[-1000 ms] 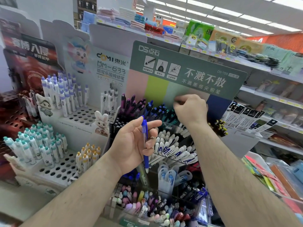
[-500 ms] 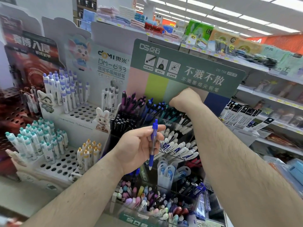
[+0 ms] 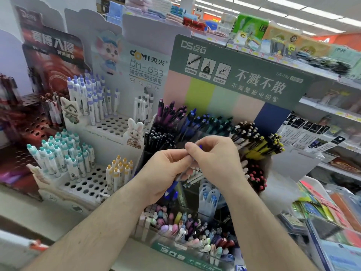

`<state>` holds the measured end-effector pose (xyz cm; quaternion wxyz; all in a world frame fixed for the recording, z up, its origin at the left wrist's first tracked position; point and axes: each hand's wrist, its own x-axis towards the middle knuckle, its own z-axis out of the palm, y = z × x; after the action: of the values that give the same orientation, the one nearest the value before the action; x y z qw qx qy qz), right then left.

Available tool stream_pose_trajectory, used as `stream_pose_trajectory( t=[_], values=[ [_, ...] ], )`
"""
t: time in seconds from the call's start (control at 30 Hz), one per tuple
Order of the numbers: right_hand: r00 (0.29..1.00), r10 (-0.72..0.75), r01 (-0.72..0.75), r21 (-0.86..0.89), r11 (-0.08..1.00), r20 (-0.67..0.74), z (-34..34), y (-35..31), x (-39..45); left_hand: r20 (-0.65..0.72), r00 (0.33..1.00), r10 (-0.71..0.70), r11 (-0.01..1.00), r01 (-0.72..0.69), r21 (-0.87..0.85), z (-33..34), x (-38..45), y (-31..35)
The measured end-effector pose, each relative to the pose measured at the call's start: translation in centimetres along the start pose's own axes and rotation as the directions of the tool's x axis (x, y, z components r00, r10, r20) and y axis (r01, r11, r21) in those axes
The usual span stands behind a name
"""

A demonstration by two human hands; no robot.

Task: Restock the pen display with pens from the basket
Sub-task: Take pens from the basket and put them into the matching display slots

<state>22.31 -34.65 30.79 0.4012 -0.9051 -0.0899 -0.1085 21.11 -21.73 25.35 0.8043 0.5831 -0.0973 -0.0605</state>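
A blue pen [image 3: 172, 189] stands nearly upright between my two hands, in front of the green tiered pen display [image 3: 234, 75]. My left hand [image 3: 166, 173] grips the pen's lower barrel. My right hand [image 3: 216, 159] pinches its top end, where a blue tip shows past the fingers. Both hands hover over the display's middle tiers, below the rows of dark blue and purple pens [image 3: 185, 118]. The pen's middle is hidden by my fingers. No basket is in view.
A white holed display [image 3: 109, 124] with white-and-purple pens stands at the left, with teal-capped pens [image 3: 60, 153] in front. A clear front bin [image 3: 185, 231] holds pastel pens. Yellow-and-black pens [image 3: 263, 143] fill the right tier. Shelves with packaged goods run along the right.
My right hand came back from the rear row of the display and took hold of the top of the blue pen that my left hand holds.
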Motion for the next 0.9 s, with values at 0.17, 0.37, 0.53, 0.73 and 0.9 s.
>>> stream_pose_trajectory(
  t=[0.17, 0.37, 0.53, 0.73, 0.9],
  values=[
    [0.992, 0.049, -0.026, 0.189, 0.982, -0.116, -1.2, 0.9, -0.5, -0.032, 0.989, -0.146, 0.984, 0.148, 0.094, -2.4, -1.3, -0.6],
    [0.921, 0.383, -0.223, 0.709, 0.669, -0.072, -0.8, 1.9, -1.0, -0.038, 0.989, -0.140, 0.919, 0.115, -0.376, -4.4, -2.8, -1.2],
    [0.919, 0.392, -0.203, 0.810, 0.550, -0.036, -0.1, 1.8, -1.3, 0.026, 0.996, -0.081, 0.840, 0.083, -0.536, -5.2, -2.9, -2.0],
    [0.938, 0.189, 0.044, 0.639, 0.768, -0.292, -0.1, 1.8, -1.2, -0.142, 0.975, -0.170, 0.888, 0.089, -0.452, -5.7, -3.2, -2.4],
    [0.895, -0.203, 0.294, 0.183, 0.938, -0.396, 1.9, 2.8, -1.7, -0.233, 0.943, -0.239, 0.868, 0.101, -0.486, -7.0, -3.9, -3.1]
  ],
)
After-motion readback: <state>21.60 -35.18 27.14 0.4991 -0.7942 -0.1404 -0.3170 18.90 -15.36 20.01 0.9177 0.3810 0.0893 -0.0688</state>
